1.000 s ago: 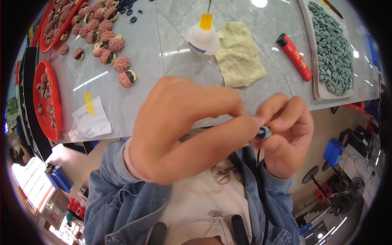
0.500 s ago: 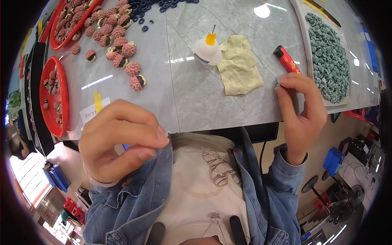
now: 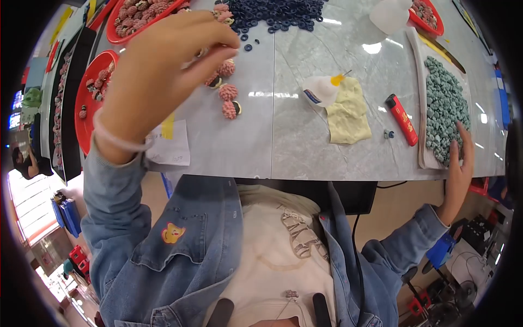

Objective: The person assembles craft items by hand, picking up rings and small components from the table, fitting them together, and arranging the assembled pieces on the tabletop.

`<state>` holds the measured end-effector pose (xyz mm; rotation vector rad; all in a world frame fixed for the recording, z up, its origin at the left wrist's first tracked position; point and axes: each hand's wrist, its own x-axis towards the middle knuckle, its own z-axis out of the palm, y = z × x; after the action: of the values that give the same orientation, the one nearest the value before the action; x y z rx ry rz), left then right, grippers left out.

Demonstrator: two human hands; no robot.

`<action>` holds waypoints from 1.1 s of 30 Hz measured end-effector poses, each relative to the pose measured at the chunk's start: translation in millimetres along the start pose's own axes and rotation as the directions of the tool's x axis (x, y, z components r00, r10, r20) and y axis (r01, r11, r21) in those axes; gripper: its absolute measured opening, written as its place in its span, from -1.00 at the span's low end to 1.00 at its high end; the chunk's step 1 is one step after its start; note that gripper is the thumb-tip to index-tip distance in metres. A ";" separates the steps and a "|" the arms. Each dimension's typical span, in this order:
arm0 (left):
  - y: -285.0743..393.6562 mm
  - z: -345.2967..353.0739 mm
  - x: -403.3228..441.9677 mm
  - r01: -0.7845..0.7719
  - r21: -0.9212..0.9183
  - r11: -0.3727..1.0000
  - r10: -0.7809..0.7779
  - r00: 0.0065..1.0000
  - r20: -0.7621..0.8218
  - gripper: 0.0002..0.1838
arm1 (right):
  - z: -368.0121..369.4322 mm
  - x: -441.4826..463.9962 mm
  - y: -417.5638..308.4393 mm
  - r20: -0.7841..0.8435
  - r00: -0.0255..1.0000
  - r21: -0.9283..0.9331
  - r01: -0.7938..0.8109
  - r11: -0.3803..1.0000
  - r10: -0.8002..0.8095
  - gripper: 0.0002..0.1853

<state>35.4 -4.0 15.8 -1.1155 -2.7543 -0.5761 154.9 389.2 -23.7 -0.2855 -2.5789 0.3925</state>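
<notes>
Both bare hands have moved apart since the previous frame: the left hand [image 3: 174, 60] has swung far, over the pink clusters [image 3: 229, 92], while the right hand [image 3: 459, 174] has left the red lighter [image 3: 402, 120] for the tray [image 3: 421, 98] of green stones [image 3: 444, 103] at right. The left thumb and forefinger curve toward each other, tips nearly meeting beside the heap of blue rings [image 3: 278, 13]; whether they pinch anything cannot be told. The right fingers are spread at the near end of the stones, with no grip visible.

A small blue-and-grey piece [image 3: 388, 134] sits on the bench [image 3: 245, 152], just left of the lighter. A white bottle [image 3: 320, 91] with a yellow tip leans at the edge of a pale yellow cloth [image 3: 348, 122], near the middle.

Work looks well short of finished: many pink clusters, apparently already assembled, lie at left on the bench and in a red tray [image 3: 85, 122], yet plenty of loose rings and stones seem to remain unused. How complete the small piece is cannot be told.
</notes>
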 end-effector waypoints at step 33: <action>99.6 62.6 -41.5 0.299 -0.944 -0.138 -0.289 0.900 0.327 -0.75 | 12.4 -59.7 -139.6 0.314 0.931 0.908 -0.237 0.347 -0.185 -0.80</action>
<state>136.3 58.9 -21.8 -0.3074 -2.0820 -3.0368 181.5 239.5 -15.3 0.2185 -2.1525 2.0310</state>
